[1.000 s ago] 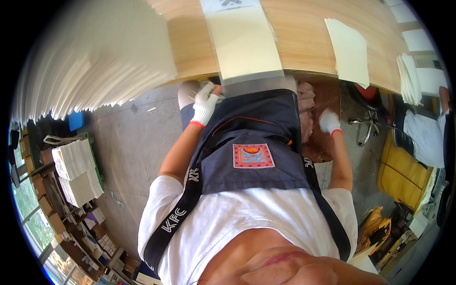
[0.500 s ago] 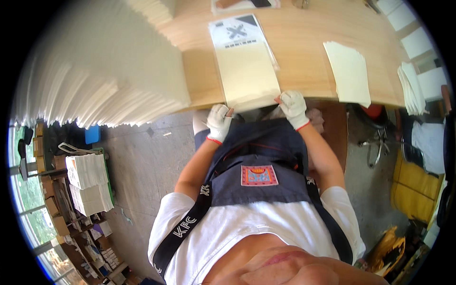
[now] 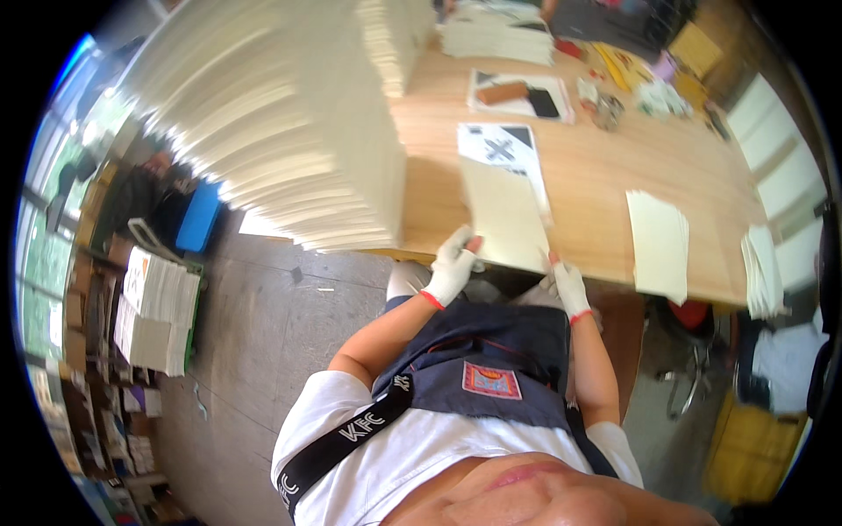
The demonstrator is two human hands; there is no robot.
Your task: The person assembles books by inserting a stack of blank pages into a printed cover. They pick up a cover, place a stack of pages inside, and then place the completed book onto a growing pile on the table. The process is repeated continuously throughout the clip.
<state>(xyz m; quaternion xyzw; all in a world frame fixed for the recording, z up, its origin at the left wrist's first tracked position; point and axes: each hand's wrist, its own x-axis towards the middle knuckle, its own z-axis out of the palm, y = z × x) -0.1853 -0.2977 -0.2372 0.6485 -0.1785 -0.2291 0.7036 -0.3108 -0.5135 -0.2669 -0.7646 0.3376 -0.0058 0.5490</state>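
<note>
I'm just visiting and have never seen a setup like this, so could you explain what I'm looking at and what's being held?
There's no machine here: each "grip" is a person's white-gloved hand. One wide camera on the head looks down, so straight edges bend.

The left grip and right grip are at the near end of a cream sheet; how firmly they hold it is hard to tell. It partly covers a printed sheet on the wooden table.

A tall stack of sheets stands at the left, and a small cream pile lies at the right.
</note>
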